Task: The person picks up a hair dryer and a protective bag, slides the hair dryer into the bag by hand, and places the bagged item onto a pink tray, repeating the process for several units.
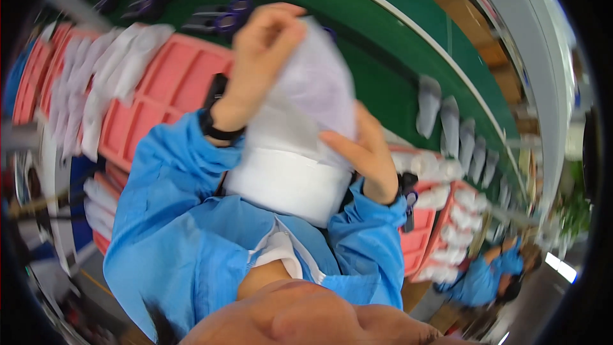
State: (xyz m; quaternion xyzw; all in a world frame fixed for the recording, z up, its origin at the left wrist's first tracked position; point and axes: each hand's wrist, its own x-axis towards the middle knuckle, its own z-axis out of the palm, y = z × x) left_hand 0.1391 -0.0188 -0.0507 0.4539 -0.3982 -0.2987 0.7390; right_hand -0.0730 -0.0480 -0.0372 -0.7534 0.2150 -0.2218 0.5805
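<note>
A thin, white, slightly see-through sheet or bag point(319, 80) is held up in front of me, a little blurred. My left hand point(265, 57), a black band on its wrist, is closed with thumb and finger pinching near the sheet's top left. Low on the other side, my right hand point(367, 153) has its thumb in front of the sheet and its fingers behind, gripping the edge. Beneath both hands is a thick white stack or roll point(287, 182), close to my chest; the sheet covers its upper part.
Pink divided trays point(140, 115) stand to the left, with long white bundles point(131, 57) on them. Purple-and-black clamps point(227, 20) lie on the green belt point(389, 64). Grey-white bundles point(450, 121) line its right side. More trays point(418, 243) and a blue-clothed person point(479, 281) are at right.
</note>
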